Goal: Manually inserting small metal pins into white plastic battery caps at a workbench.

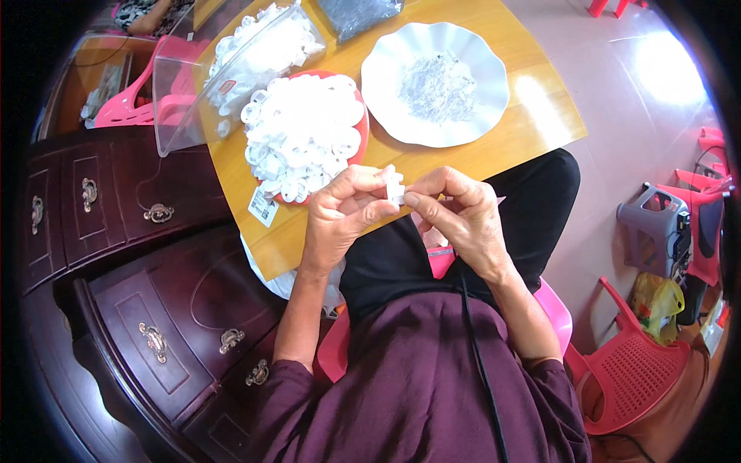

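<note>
The person is sitting on a pink chair (pixel 557 307) and holding both hands up close, just over the lap. The left hand (pixel 340 217) is pinching a small white plastic piece (pixel 394 186) between the thumb and the bent fingers. The right hand (pixel 461 217) is pinching the same piece from the other side with its fingertips pressed together. It looks like the two hands are meeting on the piece so it does not wiggle while they are working on it. The piece is sitting right between the fingertips, in the air, just past the near edge of the wooden surface (pixel 532 116).

On the surface, near the left hand, a red plate (pixel 362 133) is holding a big pile of white plastic pieces (pixel 302 135). It is lying close, probably so a hand can grab more easily. Beside it, a white wavy plate (pixel 386 92) is holding a heap of tiny thin metal bits (pixel 438 85). Behind the red plate, a clear plastic bag (pixel 185 92) is leaning with more white pieces inside. A dark grey bag (pixel 356 14) is lying at the far edge.

A dark wooden cabinet (pixel 116 231) with metal handles is standing on the left. Red chairs (pixel 633 370) are standing on the floor to the right.
</note>
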Demonstrator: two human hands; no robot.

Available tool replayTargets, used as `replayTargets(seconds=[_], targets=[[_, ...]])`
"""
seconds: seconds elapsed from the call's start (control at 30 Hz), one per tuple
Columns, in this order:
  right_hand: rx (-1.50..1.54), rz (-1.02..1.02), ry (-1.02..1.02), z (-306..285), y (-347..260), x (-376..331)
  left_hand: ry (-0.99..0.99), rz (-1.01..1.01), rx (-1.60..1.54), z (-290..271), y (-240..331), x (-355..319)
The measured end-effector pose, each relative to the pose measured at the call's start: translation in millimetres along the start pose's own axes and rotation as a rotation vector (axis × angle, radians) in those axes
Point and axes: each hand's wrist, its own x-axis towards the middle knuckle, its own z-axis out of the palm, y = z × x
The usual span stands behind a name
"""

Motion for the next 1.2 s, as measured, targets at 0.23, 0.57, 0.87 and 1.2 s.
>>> replayTargets(seconds=[0.23, 0.57, 0.87, 1.2], targets=[[0.026, 0.082, 0.050, 2, 2, 6, -0.004, 0.033, 0.055, -1, 8, 12], [-1.002, -0.308, 0.131, -21, -12, 65, 0.463, 0.581, 0.977, -87, 103, 91], [-1.173, -0.312, 0.003, -17, -7, 95, 0.574, 0.653, 1.291, -139, 109, 109], [-1.272, -0.358, -0.078, -21, -19, 104, 0.520, 0.383, 1.189, -75, 48, 6]])
